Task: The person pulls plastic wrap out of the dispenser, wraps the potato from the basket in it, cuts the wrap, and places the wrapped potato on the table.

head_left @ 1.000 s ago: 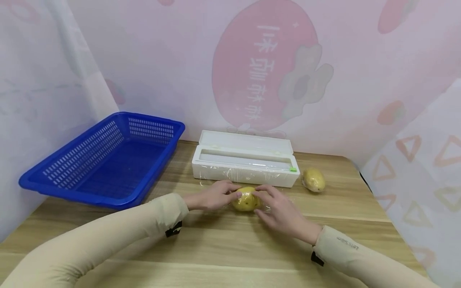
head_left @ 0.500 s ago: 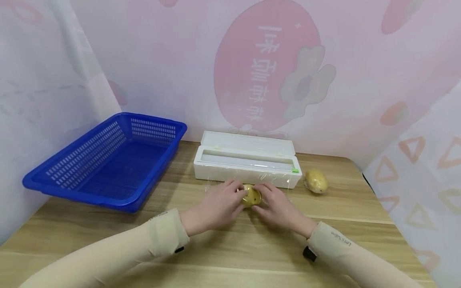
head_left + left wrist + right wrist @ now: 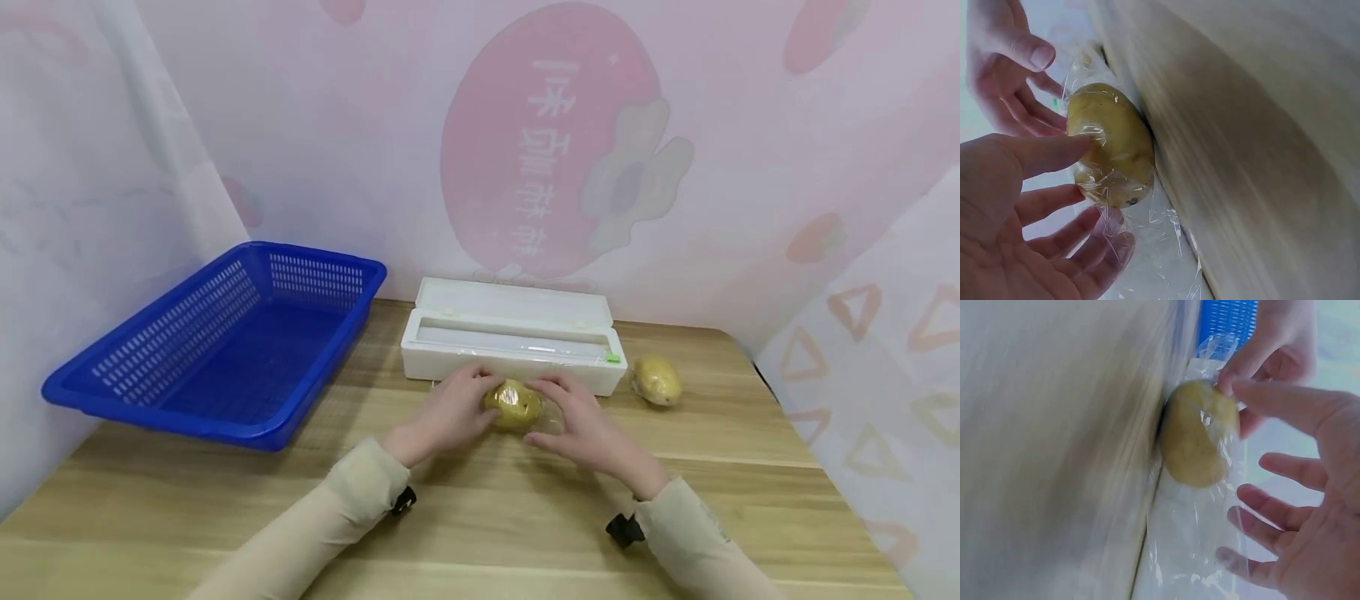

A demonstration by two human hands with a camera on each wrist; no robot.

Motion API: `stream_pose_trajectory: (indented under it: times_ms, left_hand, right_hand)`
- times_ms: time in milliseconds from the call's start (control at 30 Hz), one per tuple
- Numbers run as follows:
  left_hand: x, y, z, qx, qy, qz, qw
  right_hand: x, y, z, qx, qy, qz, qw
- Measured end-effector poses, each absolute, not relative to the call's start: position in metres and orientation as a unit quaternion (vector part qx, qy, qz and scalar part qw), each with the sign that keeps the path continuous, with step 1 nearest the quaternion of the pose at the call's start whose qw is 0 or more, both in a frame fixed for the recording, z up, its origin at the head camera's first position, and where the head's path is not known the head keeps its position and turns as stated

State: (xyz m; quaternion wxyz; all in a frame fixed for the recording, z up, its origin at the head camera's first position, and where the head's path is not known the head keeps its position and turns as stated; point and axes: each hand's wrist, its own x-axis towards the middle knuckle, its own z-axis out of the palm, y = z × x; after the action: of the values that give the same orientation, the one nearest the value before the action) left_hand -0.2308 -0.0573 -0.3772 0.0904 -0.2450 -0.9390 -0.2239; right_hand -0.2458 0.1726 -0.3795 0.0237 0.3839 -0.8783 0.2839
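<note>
A yellow potato [image 3: 513, 407] lies on the table in front of the white box, partly covered by clear cling film [image 3: 1147, 250]. My left hand [image 3: 448, 414] holds its left end, thumb on the near side and index finger against the end; the other fingers are in loose film. My right hand [image 3: 592, 429] is at the potato's right side. In the right wrist view its thumb [image 3: 1285, 406] reaches over toward the left hand, while the fingers are spread, apart from the potato. Crinkled film sticks out on both sides of the potato.
Behind the hands stands the white cling film box [image 3: 510, 367], lid up, with a roll inside and a green slider [image 3: 612, 358] on its edge. A film-wrapped potato [image 3: 657, 381] lies to its right. A blue plastic basket [image 3: 273, 435] stands on the left.
The left hand reached over the potato half a second ago and has since drawn back to its left end. The potato has turned and more film now lies over it.
</note>
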Motion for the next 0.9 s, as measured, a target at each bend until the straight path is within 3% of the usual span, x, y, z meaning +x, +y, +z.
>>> stream_pose_trajectory:
  times_ms: [333,600,900]
  left_hand:
    - [-0.239,-0.064,-0.38,-0.247,-0.932,-0.253,0.085]
    - [-0.24,-0.063,-0.375,-0.247,-0.929,-0.263,0.078]
    - [-0.245,-0.068,-0.376,-0.249,-0.925,-0.282,0.054]
  right_hand:
    - [-0.257,0.15,-0.393,0.379,-0.887,0.241,0.106]
    - [-0.269,0.145,-0.387,0.351,-0.907,0.205,0.106]
    - [-0.276,0.142,-0.385,0.366,-0.908,0.19,0.069]
